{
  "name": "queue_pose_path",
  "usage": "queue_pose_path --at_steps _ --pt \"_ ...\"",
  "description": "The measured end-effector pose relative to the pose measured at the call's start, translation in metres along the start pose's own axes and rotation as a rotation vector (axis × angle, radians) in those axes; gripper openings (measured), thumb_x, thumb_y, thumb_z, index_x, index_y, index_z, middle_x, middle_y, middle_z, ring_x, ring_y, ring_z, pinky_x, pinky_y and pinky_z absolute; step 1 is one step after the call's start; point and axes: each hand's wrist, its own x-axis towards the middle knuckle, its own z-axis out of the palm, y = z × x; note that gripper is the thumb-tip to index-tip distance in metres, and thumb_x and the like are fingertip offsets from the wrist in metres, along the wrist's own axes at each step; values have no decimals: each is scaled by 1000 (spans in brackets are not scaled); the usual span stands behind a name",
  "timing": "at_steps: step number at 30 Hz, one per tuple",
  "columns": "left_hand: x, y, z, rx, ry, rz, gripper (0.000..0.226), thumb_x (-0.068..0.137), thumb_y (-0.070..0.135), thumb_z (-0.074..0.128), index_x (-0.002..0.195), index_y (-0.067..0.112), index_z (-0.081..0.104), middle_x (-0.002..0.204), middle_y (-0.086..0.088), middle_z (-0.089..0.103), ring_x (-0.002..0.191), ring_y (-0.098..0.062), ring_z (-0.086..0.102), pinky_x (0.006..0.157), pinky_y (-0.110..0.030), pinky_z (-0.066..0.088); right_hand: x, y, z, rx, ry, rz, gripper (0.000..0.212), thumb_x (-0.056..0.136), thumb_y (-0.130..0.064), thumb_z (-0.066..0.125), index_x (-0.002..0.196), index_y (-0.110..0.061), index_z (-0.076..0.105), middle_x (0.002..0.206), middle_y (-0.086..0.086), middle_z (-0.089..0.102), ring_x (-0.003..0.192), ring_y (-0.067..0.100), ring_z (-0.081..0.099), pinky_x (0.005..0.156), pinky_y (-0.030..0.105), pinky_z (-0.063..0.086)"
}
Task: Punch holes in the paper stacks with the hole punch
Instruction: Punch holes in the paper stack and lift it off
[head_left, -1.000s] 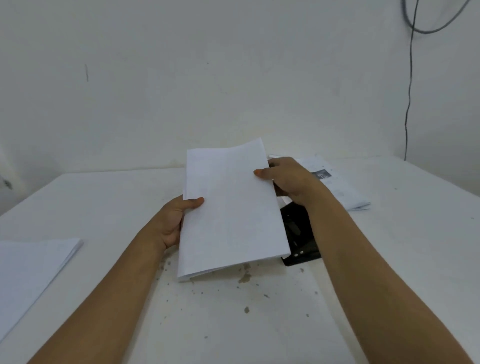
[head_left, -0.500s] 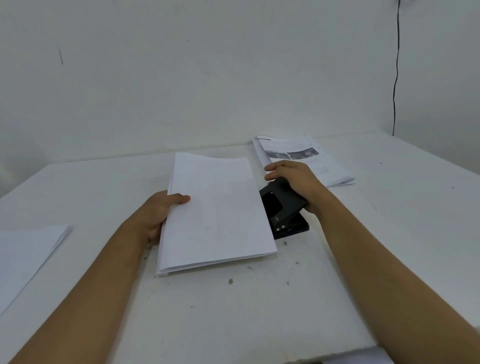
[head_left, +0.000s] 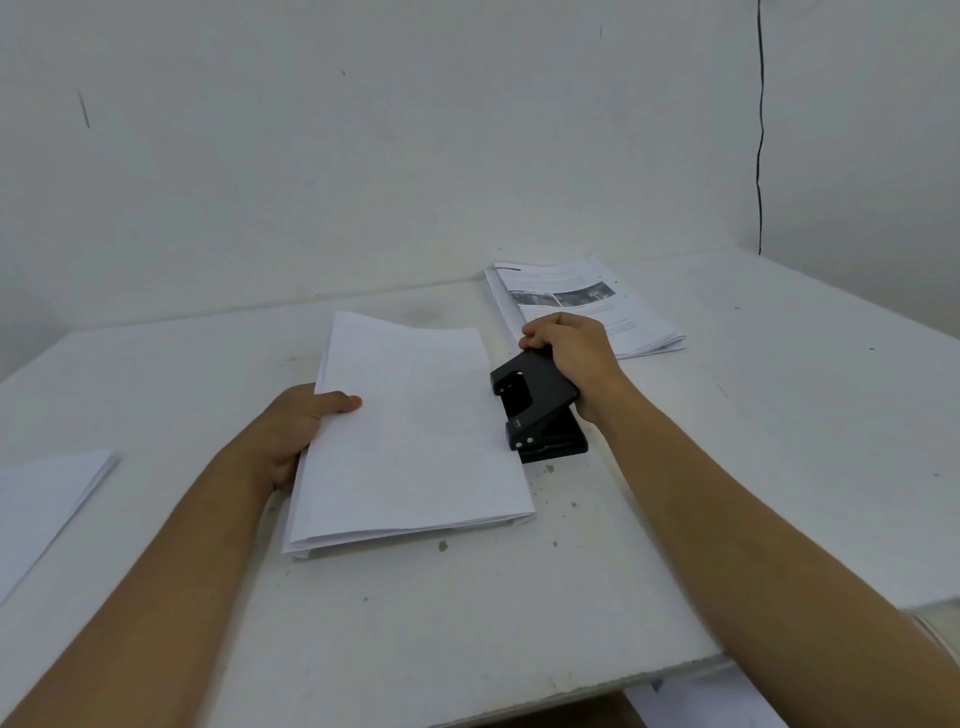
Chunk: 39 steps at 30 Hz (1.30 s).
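Note:
A white paper stack (head_left: 410, 431) lies flat on the white table (head_left: 467, 613), its right edge tucked into the slot of a black hole punch (head_left: 537, 410). My left hand (head_left: 298, 431) grips the stack's left edge, thumb on top. My right hand (head_left: 571, 358) rests on the back of the punch's raised lever, fingers curled over it. The lever is tilted up.
A stack of printed pages (head_left: 582, 306) lies behind my right hand. Another white paper stack (head_left: 41, 509) sits at the table's left edge. Paper dots speckle the table in front of the punch. More paper (head_left: 701, 701) shows below the table's front edge.
The stack came down from a raised, tilted hold to lie flat, with its right edge in the punch. My right hand left the paper and settled on the punch's lever.

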Motion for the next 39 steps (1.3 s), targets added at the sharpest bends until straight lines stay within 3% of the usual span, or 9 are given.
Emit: queue_pose_path --at_steps 11,19,22,25,29,33,39 --pt "1 -1 6 30 -30 45 14 88 11 63 101 7 66 89 -11 75 75 -28 73 56 -33 57 7 5 4 -57 81 -58 22 76 -2 56 62 -17 67 75 0 71 70 16 59 64 28 51" --pt "1 0 9 29 -16 56 13 89 12 63 101 8 65 92 -12 74 78 -28 72 61 -34 57 8 5 1 -60 63 -32 11 81 -13 60 73 -14 67 76 1 74 74 17 62 67 28 53" --pt "1 0 7 28 -21 58 13 89 12 63 101 9 66 91 -11 74 78 -28 72 61 -34 56 6 2 -1 -72 -37 -5 5 84 -18 63 83 -14 65 80 2 76 73 16 65 67 25 52" --pt "0 -1 4 28 -23 48 13 88 13 63 100 8 66 90 -12 74 75 -28 72 58 -34 56 2 1 -3 -84 -148 -12 6 82 -13 66 88 -14 66 90 7 76 81 16 68 76 28 53" --pt "0 -1 -1 22 -25 32 13 88 13 63 100 7 65 89 -13 74 72 -28 72 54 -33 57 -2 1 -3 -75 -292 4 13 86 -10 64 99 -13 64 98 8 75 86 13 71 70 22 55" --pt "0 -1 -2 22 -36 31 14 88 13 62 100 7 65 87 -11 75 73 -28 73 54 -33 57 -1 1 -3 -127 -276 4 17 88 -4 61 102 -13 65 96 4 76 87 13 71 76 25 56" --pt "1 -2 -2 14 -35 31 12 88 12 62 99 7 65 86 -12 75 71 -27 72 52 -32 56 0 2 0 -150 -211 -18 22 84 3 56 91 -14 68 91 2 76 84 12 71 77 24 55"
